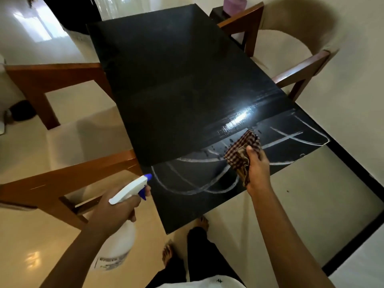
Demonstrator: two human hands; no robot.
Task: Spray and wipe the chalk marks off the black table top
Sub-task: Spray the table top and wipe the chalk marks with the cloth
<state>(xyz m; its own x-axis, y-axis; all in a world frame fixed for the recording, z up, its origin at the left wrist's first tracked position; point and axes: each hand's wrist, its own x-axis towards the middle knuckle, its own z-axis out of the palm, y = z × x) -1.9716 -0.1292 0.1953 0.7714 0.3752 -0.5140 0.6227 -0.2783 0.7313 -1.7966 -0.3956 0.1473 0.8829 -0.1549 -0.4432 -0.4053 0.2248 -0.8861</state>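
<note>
**What I Have On**

I am bare from elbow to wrist on both sides, down to my left hand (116,206) and right hand (257,165). I wear dark trousers (199,246), loose at the leg, and a white shirt (197,284) with a small dark mark (218,280) on the front. My feet (168,252) are bare.

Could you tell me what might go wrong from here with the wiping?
The bunched checked cloth in the right hand may smear wet chalk marks rather than lift them. The spray bottle in the left hand sits off the table edge, so mist could land on the glossy floor near bare feet.
</note>
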